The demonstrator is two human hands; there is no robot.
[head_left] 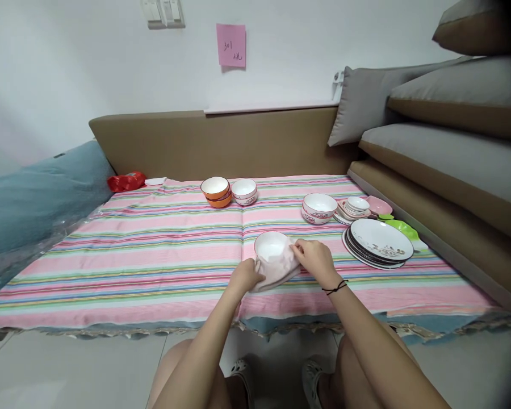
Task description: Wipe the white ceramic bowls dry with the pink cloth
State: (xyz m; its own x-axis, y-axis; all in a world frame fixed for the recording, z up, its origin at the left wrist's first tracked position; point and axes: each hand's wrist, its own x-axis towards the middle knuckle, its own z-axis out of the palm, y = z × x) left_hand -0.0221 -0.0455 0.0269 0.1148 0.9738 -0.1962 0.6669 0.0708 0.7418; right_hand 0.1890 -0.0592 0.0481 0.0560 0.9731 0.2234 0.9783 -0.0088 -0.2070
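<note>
Between my two hands is a white bowl (269, 245) with a thin dark rim, partly covered by a pale pink cloth (279, 270). My left hand (246, 276) is closed at the cloth's left side, near the bowl's edge. On the right, my right hand (315, 258) pinches the cloth by the bowl's rim. The cloth hides the bowl's near side, and I cannot tell whether the bowl rests on the striped tablecloth (166, 255) or is held just above it.
Behind stand stacked orange bowls (216, 192) and white bowls (244, 191). To the right are larger white bowls (319, 208), small dishes (356, 205), a pink dish (378, 205), a green dish (402, 228) and stacked plates (381, 241). Cushions (447, 147) pile up beyond; a red bundle (126, 182) lies far left.
</note>
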